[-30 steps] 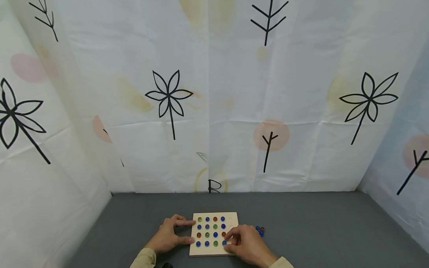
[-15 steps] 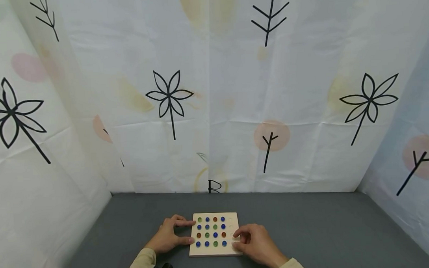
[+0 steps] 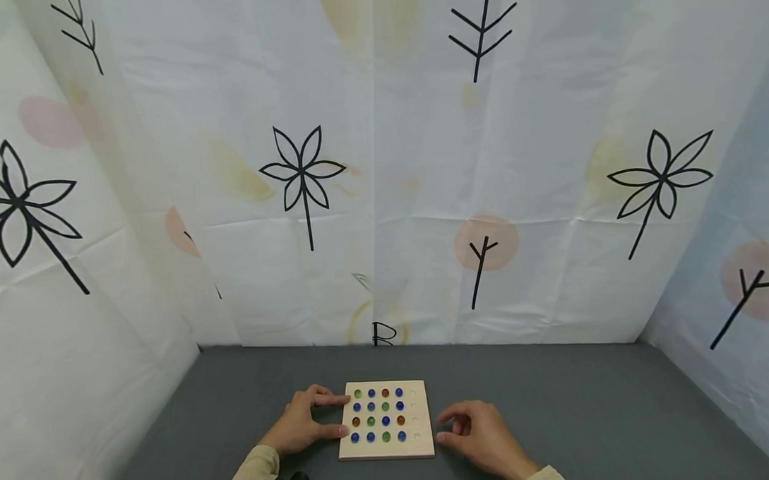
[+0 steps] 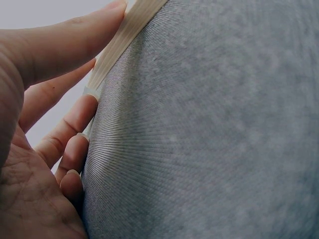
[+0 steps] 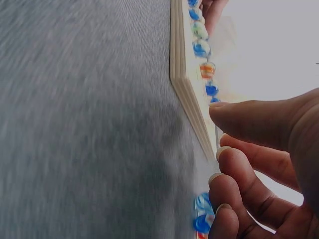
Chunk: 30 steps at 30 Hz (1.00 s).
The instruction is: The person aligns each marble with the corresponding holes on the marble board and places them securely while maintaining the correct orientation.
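Plywood board lies in the near middle of the woven-textured grey table, squared left-right and near-far; its longer side I cannot tell. Round glass marbles sit on it. The left hand touches the board's left edge, thumb and forefinger wide; the right hand, just right of it, curls loosely, fingers narrowly parted.

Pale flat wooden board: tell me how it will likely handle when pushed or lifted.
The pale flat wooden board looks solid and thick-edged, so probably stiff. Lying flat, it should slide rather than tip. Round blue, green and orange glass marbles protrude above it, so tilting may roll them out.
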### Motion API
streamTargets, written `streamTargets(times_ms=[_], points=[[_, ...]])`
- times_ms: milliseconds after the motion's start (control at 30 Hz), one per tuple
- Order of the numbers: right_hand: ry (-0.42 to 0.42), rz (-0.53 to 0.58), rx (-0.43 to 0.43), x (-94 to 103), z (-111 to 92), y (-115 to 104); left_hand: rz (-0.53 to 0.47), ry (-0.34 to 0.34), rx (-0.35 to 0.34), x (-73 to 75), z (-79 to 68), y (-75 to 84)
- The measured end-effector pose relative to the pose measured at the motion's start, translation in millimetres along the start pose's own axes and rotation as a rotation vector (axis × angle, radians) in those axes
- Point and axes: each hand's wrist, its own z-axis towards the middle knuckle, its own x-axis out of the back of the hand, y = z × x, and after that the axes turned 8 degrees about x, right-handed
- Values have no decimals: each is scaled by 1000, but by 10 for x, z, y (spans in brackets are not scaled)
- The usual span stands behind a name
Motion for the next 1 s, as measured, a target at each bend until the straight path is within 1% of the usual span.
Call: streamTargets(times_ms=[233, 433, 633, 800, 1000], points=[[31, -38, -12, 101, -54, 58, 0, -1, -12, -2, 1, -7], [52, -71, 12, 161, -96, 118, -6, -10, -24, -1, -5, -13], [68, -70, 18, 215, -136, 172, -11, -6, -24, -3, -11, -6], [67, -61, 0, 261, -162, 206, -17, -8, -17, -5, -16, -11], [55, -78, -40, 297, -154, 230, -5, -7, -19, -2, 2, -16]])
